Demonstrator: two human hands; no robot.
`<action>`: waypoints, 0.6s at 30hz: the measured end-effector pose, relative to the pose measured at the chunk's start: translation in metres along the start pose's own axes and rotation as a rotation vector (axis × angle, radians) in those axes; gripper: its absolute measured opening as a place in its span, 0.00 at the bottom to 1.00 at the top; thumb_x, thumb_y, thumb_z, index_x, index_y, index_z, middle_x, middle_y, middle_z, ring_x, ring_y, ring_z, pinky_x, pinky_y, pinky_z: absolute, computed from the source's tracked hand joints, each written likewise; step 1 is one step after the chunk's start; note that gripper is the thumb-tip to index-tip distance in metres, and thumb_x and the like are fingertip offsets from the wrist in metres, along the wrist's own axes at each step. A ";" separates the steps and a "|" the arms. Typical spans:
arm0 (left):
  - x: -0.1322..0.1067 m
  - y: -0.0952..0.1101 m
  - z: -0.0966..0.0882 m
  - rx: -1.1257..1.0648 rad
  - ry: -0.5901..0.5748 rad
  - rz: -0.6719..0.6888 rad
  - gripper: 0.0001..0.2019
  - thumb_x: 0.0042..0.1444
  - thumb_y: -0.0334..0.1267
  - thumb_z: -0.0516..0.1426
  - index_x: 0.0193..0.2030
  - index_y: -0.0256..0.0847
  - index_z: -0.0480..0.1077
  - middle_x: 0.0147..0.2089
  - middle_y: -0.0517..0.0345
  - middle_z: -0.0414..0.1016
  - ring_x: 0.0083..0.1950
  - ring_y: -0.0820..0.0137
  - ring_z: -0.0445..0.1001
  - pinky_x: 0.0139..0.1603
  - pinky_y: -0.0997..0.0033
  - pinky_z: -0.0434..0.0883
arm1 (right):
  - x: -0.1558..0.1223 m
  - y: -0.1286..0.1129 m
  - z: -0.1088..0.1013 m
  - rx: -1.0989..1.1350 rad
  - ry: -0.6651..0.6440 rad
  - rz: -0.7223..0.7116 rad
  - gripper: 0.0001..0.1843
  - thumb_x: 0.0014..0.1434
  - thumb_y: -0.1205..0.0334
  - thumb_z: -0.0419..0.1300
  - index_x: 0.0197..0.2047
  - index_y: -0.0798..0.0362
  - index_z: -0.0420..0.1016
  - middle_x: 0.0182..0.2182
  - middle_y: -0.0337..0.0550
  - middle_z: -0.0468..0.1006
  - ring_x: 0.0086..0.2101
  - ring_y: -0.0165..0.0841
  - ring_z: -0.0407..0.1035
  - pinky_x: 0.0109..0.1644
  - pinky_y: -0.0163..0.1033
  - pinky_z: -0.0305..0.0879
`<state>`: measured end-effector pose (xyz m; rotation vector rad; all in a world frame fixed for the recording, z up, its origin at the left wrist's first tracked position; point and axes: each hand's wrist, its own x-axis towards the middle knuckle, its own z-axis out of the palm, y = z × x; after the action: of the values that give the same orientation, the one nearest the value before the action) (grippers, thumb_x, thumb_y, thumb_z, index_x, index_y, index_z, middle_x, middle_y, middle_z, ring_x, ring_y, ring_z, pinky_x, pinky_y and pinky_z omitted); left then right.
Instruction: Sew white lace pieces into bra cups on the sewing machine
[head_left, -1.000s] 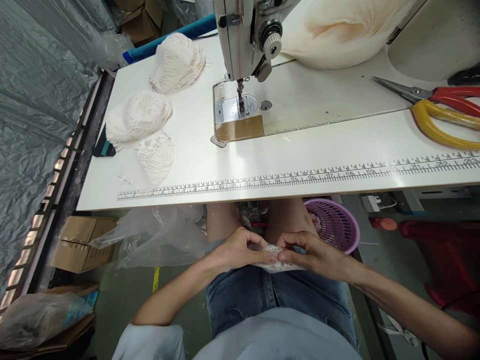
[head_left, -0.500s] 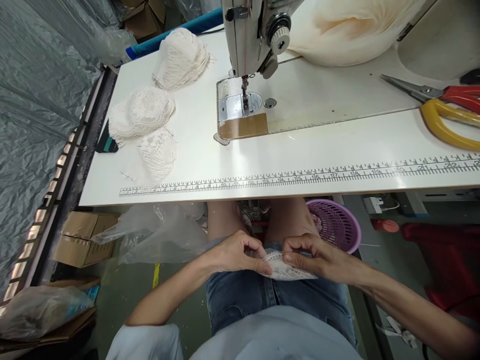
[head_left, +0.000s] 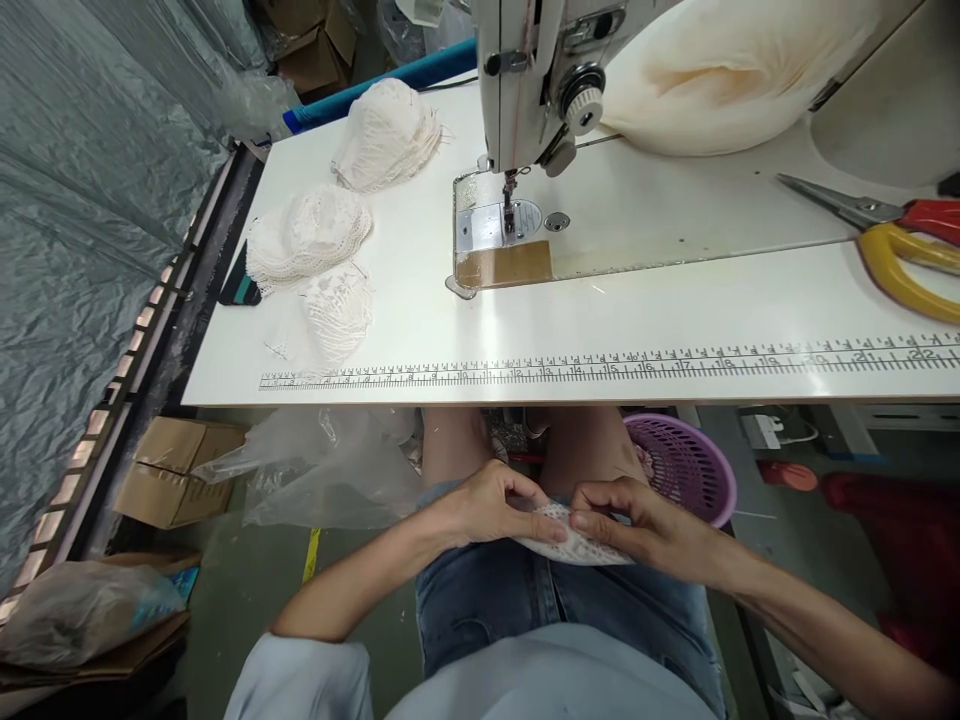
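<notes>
Over my lap, a small piece of white lace fabric (head_left: 581,545) is pinched between both hands. My left hand (head_left: 499,508) is closed on its left end, thumb on top. My right hand (head_left: 637,520) grips its upper edge near the middle, with thumb and bent forefinger together. The underside of the lace and some of my fingers are hidden. Beyond my hands, on the white table (head_left: 675,310), a sewing machine (head_left: 517,100) stands with its presser foot (head_left: 510,215) over the metal plate, no fabric under it.
Stacked white lace pieces (head_left: 386,135) and more lace pieces (head_left: 307,235) lie on the table's left. Scissors (head_left: 900,225) with red and yellow handles lie right. A cream fabric bundle (head_left: 735,80) sits behind. Below are a purple basket (head_left: 720,480) and a cardboard box (head_left: 169,470).
The view has shifted slightly, so the table and machine appear lower and further right. Both hands keep hold of the lace, and its left end now shows below my left thumb.
</notes>
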<state>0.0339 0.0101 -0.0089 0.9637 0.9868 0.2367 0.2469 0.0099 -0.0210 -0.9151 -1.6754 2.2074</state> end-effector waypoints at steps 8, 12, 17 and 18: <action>-0.007 0.010 -0.008 -0.013 0.012 -0.014 0.20 0.41 0.50 0.66 0.28 0.31 0.76 0.23 0.61 0.67 0.26 0.77 0.61 0.28 0.76 0.57 | 0.004 -0.008 -0.003 -0.139 0.053 0.001 0.18 0.61 0.48 0.54 0.27 0.53 0.63 0.21 0.32 0.56 0.23 0.26 0.50 0.27 0.35 0.45; -0.015 0.009 -0.019 -0.010 0.007 -0.028 0.29 0.42 0.62 0.59 0.25 0.31 0.74 0.19 0.63 0.61 0.24 0.79 0.56 0.26 0.76 0.53 | 0.007 -0.011 -0.003 -0.081 0.053 0.034 0.20 0.61 0.46 0.54 0.26 0.52 0.61 0.21 0.32 0.55 0.24 0.27 0.49 0.27 0.34 0.46; -0.016 -0.001 -0.022 -0.112 -0.019 -0.055 0.31 0.33 0.63 0.63 0.30 0.32 0.75 0.24 0.61 0.67 0.27 0.77 0.62 0.30 0.76 0.59 | 0.012 -0.010 0.001 -0.070 0.053 0.062 0.21 0.59 0.44 0.55 0.26 0.53 0.62 0.22 0.33 0.57 0.24 0.27 0.51 0.27 0.34 0.47; -0.015 -0.003 -0.021 -0.120 -0.035 -0.053 0.29 0.31 0.59 0.66 0.30 0.32 0.75 0.25 0.61 0.68 0.28 0.77 0.63 0.31 0.76 0.59 | 0.013 -0.011 0.001 -0.080 0.057 0.071 0.21 0.58 0.44 0.55 0.26 0.53 0.62 0.22 0.33 0.57 0.24 0.27 0.51 0.26 0.34 0.47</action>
<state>0.0079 0.0125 -0.0065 0.8292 0.9539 0.2316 0.2341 0.0189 -0.0154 -1.0633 -1.7422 2.1504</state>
